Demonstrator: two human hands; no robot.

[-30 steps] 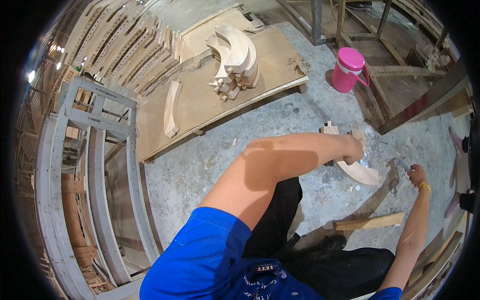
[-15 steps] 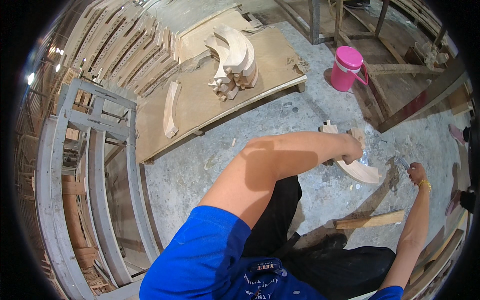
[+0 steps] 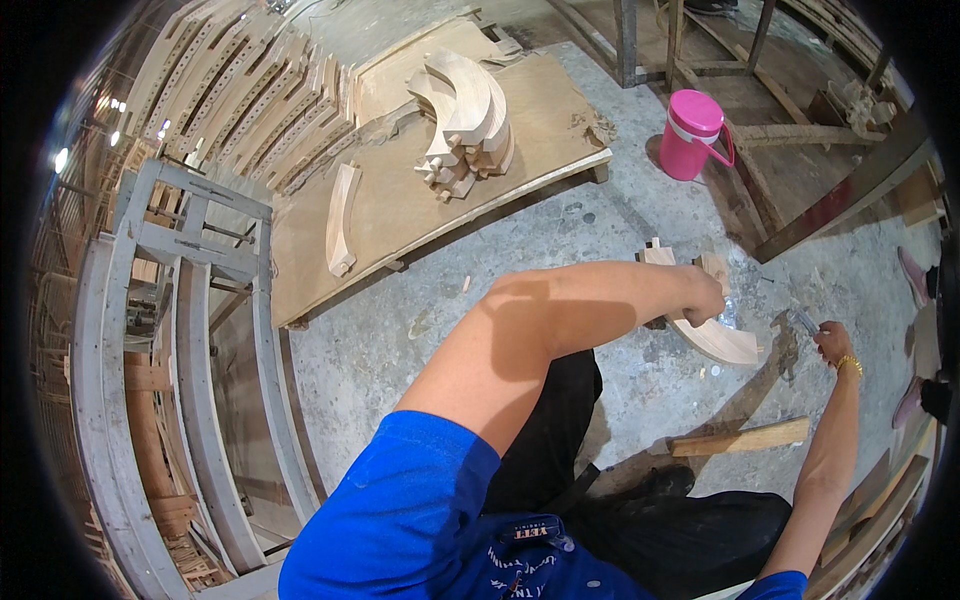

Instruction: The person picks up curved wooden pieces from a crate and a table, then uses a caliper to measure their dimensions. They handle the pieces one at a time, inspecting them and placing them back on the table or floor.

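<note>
A pale curved wooden piece (image 3: 728, 343) with small tenons at its ends lies on the concrete floor. My left hand (image 3: 706, 297) reaches across my body and is closed over the middle of this piece, hiding that part of it. Just beyond the hand, a second wooden block (image 3: 714, 265) shows in part. To the right, my right hand (image 3: 832, 343), with a yellow bracelet at the wrist, grips a slim grey tool (image 3: 804, 321) just above the floor; its exact kind is unclear.
A flat wooden strip (image 3: 740, 438) lies near my legs. Stacked curved pieces (image 3: 465, 115) and a single one (image 3: 343, 218) sit on a low board platform (image 3: 400, 225). A pink jug (image 3: 691, 135) stands beyond; a grey metal frame (image 3: 195, 240) is at left. Another person's feet (image 3: 910, 272) show at right.
Almost nothing differs. The right hand and its grey tool have shifted very slightly; the left hand stays in place on the curved piece.
</note>
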